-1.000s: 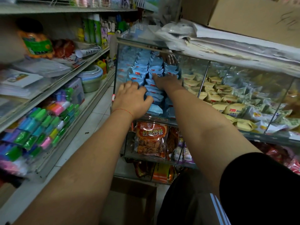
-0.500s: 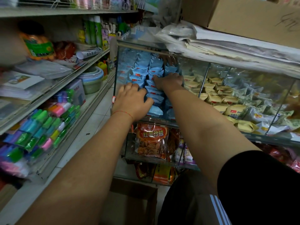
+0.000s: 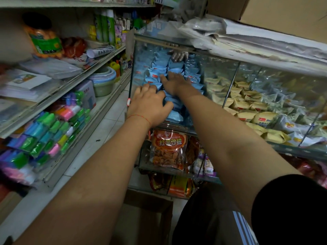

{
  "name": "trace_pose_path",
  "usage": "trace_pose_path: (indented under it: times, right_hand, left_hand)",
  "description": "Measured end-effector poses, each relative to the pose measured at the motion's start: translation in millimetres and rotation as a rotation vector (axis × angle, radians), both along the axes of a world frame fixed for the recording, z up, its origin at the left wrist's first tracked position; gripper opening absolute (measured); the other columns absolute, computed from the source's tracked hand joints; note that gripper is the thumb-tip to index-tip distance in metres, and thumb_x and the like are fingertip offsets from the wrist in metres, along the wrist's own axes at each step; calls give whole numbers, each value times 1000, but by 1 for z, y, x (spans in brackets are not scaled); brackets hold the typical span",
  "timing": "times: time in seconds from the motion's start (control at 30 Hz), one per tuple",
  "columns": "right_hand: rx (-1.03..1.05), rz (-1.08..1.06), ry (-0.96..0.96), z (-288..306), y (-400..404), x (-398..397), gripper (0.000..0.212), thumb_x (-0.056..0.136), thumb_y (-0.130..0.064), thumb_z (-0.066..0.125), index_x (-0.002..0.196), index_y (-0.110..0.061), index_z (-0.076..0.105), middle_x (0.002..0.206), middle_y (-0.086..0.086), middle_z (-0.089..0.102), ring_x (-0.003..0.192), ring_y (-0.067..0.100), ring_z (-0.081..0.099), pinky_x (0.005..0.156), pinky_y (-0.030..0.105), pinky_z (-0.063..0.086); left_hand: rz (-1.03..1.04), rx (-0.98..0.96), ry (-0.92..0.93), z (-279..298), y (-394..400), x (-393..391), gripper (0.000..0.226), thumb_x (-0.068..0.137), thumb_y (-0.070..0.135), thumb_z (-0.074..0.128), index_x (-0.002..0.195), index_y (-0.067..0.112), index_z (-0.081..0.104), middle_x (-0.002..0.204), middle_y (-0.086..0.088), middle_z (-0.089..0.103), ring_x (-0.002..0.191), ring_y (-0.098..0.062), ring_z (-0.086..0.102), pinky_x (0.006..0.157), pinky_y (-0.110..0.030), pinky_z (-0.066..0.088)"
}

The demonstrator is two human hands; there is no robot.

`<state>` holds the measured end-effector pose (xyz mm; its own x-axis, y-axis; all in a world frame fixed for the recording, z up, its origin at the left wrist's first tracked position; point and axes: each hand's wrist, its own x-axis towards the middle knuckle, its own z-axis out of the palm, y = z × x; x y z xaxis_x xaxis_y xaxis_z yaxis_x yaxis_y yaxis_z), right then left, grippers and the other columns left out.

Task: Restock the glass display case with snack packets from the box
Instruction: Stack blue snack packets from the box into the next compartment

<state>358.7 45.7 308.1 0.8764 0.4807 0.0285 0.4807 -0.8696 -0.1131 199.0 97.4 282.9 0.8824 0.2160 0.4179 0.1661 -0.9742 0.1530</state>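
Left hand [image 3: 150,105] and right hand [image 3: 174,83], both spread flat with fingers apart, press on blue snack packets [image 3: 174,110] stacked in the glass display case's [image 3: 131,71] leftmost compartment; light, soft, probably slippery pouches, best pinched at their crimped edges.

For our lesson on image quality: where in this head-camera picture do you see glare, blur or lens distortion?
Head view: dim, warm light; pale glare and reflections veil the clear glass display case, which mirrors a hand above the light-blue snack packets; the shelf of colourful plastic rolls blurs at the left edge; wide-angle bending curves the shelf lines.
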Motion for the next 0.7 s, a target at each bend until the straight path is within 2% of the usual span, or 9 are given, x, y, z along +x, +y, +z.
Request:
trace_pose_path:
  times: [0.13,0.23,0.37,0.47,0.57,0.63,0.7]
  right_hand:
    - [-44,3,2,3,2,1,76,96,-63,7,155,-15,4,162,5,1,149,23,0,119,50,-2]
    - [54,60,-29,5,8,-7,75,97,-61,10,155,-13,8,162,5,5,149,21,3,119,48,0]
    - [52,135,107,-8,8,-20,80,95,-66,11,155,-14,6,162,4,1,149,20,1,119,43,-1]
    - [295,157,244,9,3,-26,78,96,-65,16,154,-14,14,162,4,9,149,21,9,119,39,7]
    - [448,166,124,44,-10,-36,57,102,-44,27,149,-10,31,156,8,28,143,22,28,112,29,21]
    - [314,147,23,57,-28,-47,43,101,-22,34,139,-7,47,147,12,43,132,26,42,103,28,33]
    - [32,119,13,49,-41,-62,36,98,-13,35,126,-3,54,136,15,53,113,30,53,89,32,42]
  left_hand:
    - [3,-1,-20,-1,0,0,48,92,45,36,122,18,62,127,-10,54,124,-27,39,103,-39,25]
    - [-7,-5,-36,0,0,1,48,92,46,36,120,17,63,128,-11,53,125,-27,38,104,-39,25]
    - [-5,-3,-13,0,0,-2,51,92,46,36,122,18,64,136,-11,48,128,-27,35,106,-38,22]
    - [-3,-19,4,-2,0,-5,51,92,46,37,124,16,62,135,-12,48,128,-28,35,108,-38,22]
    - [3,-49,-29,1,2,-5,51,91,43,41,130,13,55,138,-13,45,129,-29,35,109,-38,24]
    - [-5,-96,-37,1,3,-5,52,90,40,44,134,12,49,142,-14,40,132,-30,31,110,-38,23]
    - [-10,-142,-40,1,3,-5,52,90,36,46,136,11,45,143,-14,38,133,-30,30,111,-40,25]
